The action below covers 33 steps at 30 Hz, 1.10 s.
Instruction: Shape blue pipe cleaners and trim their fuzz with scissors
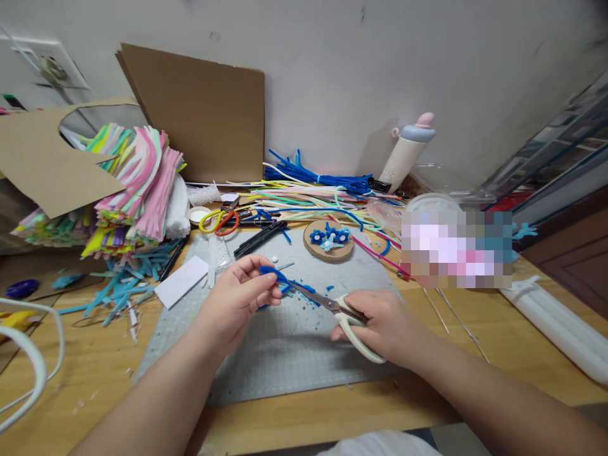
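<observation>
My left hand pinches a dark blue pipe cleaner piece between thumb and fingers, just above the grey cutting mat. My right hand grips white-handled scissors, whose blades point left and meet the blue piece near my left fingertips. Small blue trimmings lie on the mat under the blades. Behind them sits a round wooden disc carrying little blue flowers.
A stack of pastel pipe cleaners and cardboard sheets fill the back left. Loose coloured pipe cleaners lie along the wall, with a white bottle. Blue scraps litter the left; white tubes lie at right.
</observation>
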### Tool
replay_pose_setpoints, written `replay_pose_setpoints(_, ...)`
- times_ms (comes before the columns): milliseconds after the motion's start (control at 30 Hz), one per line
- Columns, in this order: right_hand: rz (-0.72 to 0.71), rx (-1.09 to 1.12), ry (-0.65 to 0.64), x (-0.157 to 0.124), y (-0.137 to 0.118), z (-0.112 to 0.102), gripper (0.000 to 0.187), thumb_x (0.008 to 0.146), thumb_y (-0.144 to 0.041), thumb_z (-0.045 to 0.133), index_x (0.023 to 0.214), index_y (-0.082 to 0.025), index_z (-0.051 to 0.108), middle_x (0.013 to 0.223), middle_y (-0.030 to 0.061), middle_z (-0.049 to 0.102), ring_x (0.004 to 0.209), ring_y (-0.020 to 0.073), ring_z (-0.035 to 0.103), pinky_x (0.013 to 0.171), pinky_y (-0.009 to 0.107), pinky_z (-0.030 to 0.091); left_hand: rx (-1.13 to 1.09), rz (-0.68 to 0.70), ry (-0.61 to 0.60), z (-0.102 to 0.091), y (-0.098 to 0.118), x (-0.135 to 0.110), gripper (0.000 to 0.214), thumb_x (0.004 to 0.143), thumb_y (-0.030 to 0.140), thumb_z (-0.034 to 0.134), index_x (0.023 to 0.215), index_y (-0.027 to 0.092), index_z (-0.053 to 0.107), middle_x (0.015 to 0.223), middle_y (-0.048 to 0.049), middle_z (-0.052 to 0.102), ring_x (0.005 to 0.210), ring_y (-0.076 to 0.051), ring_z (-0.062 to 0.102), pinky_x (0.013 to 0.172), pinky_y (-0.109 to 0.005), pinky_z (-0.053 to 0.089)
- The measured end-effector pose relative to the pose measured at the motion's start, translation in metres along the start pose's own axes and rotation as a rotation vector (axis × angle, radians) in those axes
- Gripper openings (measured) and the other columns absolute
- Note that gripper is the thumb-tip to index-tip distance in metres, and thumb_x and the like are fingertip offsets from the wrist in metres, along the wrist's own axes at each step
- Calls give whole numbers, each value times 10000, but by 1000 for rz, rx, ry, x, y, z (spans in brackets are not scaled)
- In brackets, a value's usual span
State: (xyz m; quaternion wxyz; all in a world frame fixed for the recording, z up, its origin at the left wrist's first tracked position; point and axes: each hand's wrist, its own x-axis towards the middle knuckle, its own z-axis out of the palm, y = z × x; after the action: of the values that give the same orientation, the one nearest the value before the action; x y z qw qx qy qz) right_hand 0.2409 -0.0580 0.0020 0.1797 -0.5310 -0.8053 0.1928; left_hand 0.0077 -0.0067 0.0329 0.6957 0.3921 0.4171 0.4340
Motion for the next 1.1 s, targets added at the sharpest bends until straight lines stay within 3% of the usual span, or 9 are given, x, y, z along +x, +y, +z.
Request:
replay_pose_setpoints(167, 10, 6, -8, 1, -2, -1, 433, 782, -558, 569, 602, -176, 475, 562, -36, 496, 527, 91, 418, 511, 210, 256, 119, 68, 38, 0, 0, 0, 190, 684, 189, 700, 829, 159, 582, 609, 26, 599, 554, -79, 565, 541, -182, 474)
replay_pose_setpoints(400, -10, -16, 4, 2, 2, 1, 413, 775, -549, 583, 621, -178, 488, 573, -32, 505, 537, 96, 424, 519, 215, 256, 118, 82, -30, -1, -3, -1, 147, 701, 228, 701, 765, 156, 590, 593, 25, 588, 550, -75, 548, 534, -178, 466)
replay_pose_setpoints(767, -24, -40, 29, 2, 2, 0, 353, 760, -523, 613, 708, -182, 540, 632, -16, 542, 573, 112, 448, 538, 228, 276, -121, -155, -142, -4, -1, 1, 104, 686, 152, 701, 721, 114, 611, 599, -6, 595, 517, -54, 539, 512, -145, 488)
replay_pose_setpoints(967, -48, -7, 38, 1, 3, 0, 311, 763, -485, 631, 730, -183, 563, 648, -14, 554, 591, 113, 469, 550, 222, 293, -140, -178, -187, -4, -1, 1, 77, 705, 142, 676, 714, 108, 607, 590, -7, 584, 500, -51, 524, 494, -142, 481)
replay_pose_setpoints(1100, -29, 0, 79, 2, 3, -1, 350, 753, -480, 644, 641, -179, 505, 595, -31, 506, 550, 97, 427, 533, 216, 282, -147, -150, -144, -3, 0, 1, 58, 721, 135, 644, 746, 104, 601, 648, -29, 610, 561, -79, 561, 494, -154, 480)
